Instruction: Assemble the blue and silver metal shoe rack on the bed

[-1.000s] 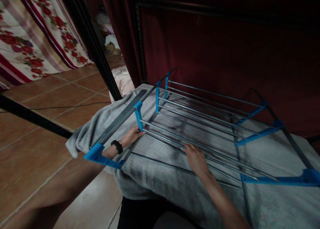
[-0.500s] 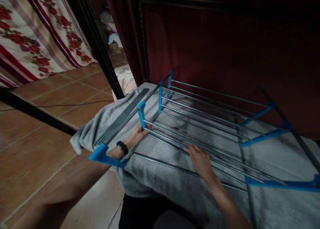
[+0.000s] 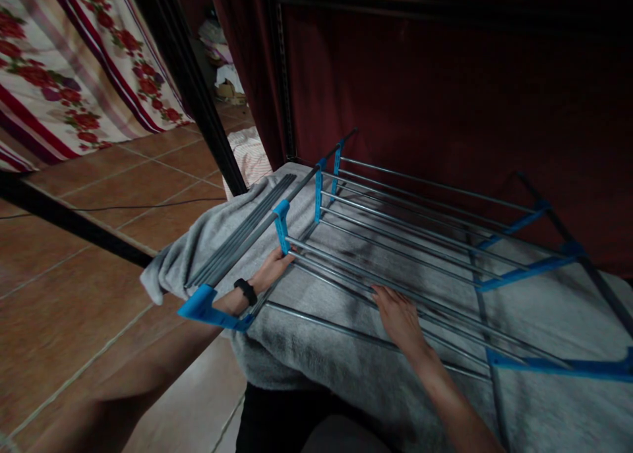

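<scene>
Metal rack [image 3: 420, 242], both hands [image 3: 398, 318] on rods [image 3: 346, 268]

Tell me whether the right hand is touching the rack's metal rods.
Touching. The head view shows the right hand lying flat across the metal rods, its fingers overlapping them with no gap visible.

The drying rack [image 3: 529, 270] runs off the right edge.

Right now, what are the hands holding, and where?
The left hand grips the rack by rod ends beside a blue bracket. The right hand lies on the middle rods; whether it grips one cannot be told.
</scene>
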### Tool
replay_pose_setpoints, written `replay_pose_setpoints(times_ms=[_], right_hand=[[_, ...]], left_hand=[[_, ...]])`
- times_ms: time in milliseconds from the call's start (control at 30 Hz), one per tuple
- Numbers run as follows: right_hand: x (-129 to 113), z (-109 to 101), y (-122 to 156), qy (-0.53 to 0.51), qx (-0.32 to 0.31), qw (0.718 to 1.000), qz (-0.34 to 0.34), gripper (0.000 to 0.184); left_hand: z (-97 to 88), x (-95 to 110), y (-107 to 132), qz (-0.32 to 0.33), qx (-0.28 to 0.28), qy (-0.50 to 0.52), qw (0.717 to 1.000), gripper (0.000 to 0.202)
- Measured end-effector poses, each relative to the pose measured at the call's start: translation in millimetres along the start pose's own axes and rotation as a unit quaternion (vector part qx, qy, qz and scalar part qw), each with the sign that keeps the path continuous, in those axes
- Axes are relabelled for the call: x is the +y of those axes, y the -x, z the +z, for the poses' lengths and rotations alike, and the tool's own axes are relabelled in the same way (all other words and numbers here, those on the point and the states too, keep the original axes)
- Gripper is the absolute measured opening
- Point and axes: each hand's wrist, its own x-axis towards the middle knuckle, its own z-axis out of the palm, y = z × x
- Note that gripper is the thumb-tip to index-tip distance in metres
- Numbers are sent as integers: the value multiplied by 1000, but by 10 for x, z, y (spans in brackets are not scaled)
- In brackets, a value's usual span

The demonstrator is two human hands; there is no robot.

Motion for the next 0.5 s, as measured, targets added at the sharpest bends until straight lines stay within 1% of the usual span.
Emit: replay_pose_setpoints(times_ms=[200,333,500], right_hand=[[10,-2,-7,-3,-7,1000,-6,34],[12,16,-5,5,-7,1000,-9,36],[-34,-1,0,22,-14,1000,8,35]], left_hand=[[-21,36,-9,-17,-9,14,1000,25],[-18,56,-14,-22,-2,11,1000,28],[-29,53,-11,-36,-6,6,999,42]])
